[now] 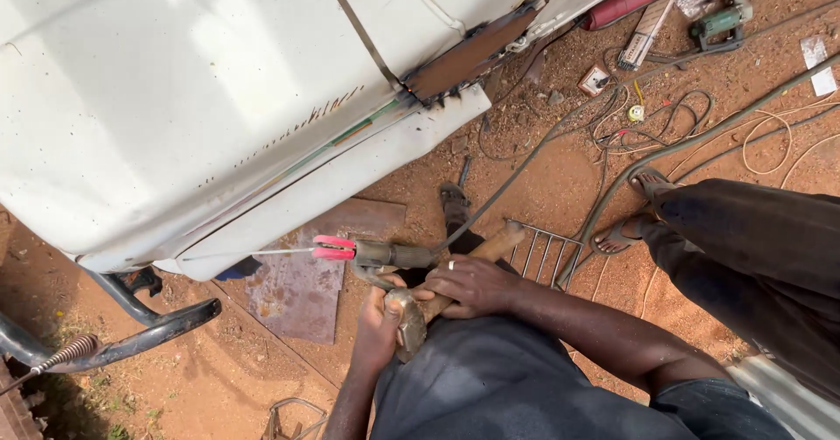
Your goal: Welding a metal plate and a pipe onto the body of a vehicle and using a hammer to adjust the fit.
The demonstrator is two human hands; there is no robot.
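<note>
My left hand [378, 322] is closed at the lower lever of a welding electrode holder [394, 254]. The holder's pink jaws [334, 247] clamp a thin rod that points left at the lower edge of a white vehicle panel [175, 99]. My right hand [472, 284], with a ring on one finger, grips a hammer [409, 324] by its wooden handle, close to the metal head. The hammer head lies between my two hands and the handle slants up to the right. A rusty patch [468, 55] with dark burn marks sits on the panel seam above.
Another person in dark trousers [752, 256] and sandals stands at the right. Cables [560, 134], an angle grinder [717, 22], a red cylinder [626, 3] and an electrode box [646, 33] lie on the red earth. A rusty sheet [297, 287], a wire grille [542, 252] and a black bar [149, 335] lie nearby.
</note>
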